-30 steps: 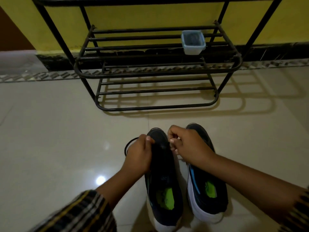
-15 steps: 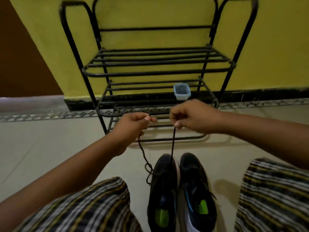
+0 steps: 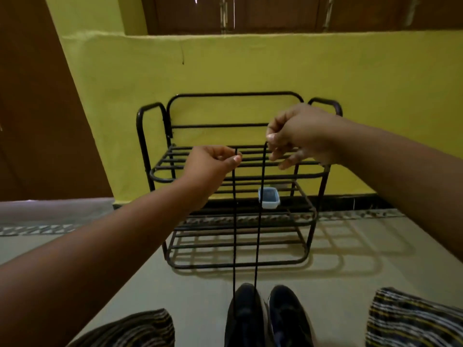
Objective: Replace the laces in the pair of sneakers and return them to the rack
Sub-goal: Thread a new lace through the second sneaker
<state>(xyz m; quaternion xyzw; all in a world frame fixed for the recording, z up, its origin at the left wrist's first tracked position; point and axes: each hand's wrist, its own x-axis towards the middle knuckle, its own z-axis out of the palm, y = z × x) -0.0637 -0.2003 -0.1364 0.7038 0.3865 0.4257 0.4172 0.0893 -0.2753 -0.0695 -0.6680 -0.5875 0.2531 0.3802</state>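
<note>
Above the near left sneaker [image 3: 244,314], the left hand [image 3: 210,169] and right hand [image 3: 298,136] each pinch one end of the thin, limp, light lace [image 3: 259,221], best held near its tips.

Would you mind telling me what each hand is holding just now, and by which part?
The left hand and right hand each pinch one end of the black shoelace rising from the left sneaker.
</note>
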